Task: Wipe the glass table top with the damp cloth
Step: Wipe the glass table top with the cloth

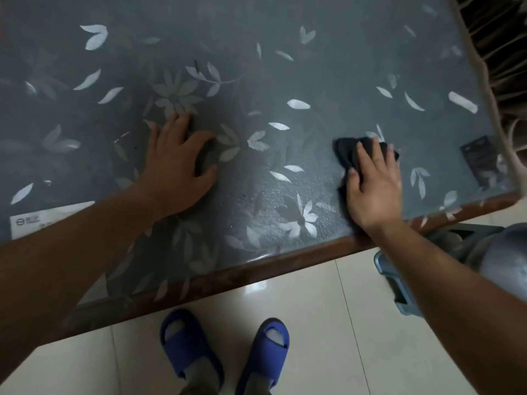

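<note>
The glass table top (285, 67) is grey-blue with a pale leaf and flower pattern and a brown wooden edge along the front. A dark cloth (349, 156) lies bunched on the glass near the front right. My right hand (373, 186) lies flat on the cloth, fingers straight, pressing it down; part of the cloth is hidden under the palm. My left hand (176, 166) rests on the bare glass at the middle, fingers spread and slightly bent, holding nothing.
A dark card (482, 159) lies under the glass near the right edge, and a white paper (42, 218) at the front left. A blue stool or frame (399, 283) stands on the pale tiled floor at the right. My feet in blue slippers (225, 354) stand below the table edge.
</note>
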Demonstrator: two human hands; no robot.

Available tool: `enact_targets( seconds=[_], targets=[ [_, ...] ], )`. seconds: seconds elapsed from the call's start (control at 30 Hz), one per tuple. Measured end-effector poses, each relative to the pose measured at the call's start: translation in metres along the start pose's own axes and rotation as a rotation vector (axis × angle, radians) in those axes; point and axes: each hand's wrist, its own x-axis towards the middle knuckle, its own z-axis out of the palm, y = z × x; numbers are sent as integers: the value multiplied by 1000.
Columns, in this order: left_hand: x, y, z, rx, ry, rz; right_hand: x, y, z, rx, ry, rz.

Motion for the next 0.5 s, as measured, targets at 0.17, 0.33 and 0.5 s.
enact_targets(
  seconds=[0.17,0.33,0.5],
  targets=[
    [-38,33,12,169,-111,-64,-56,-53,10,-9,-23,-192],
    [-53,57,17,183,-104,-142,-74,-26,3,7,-140,-450],
    [-62,42,13,219,-122,-191,11,16,-7,-8,-47,77]
  ],
)
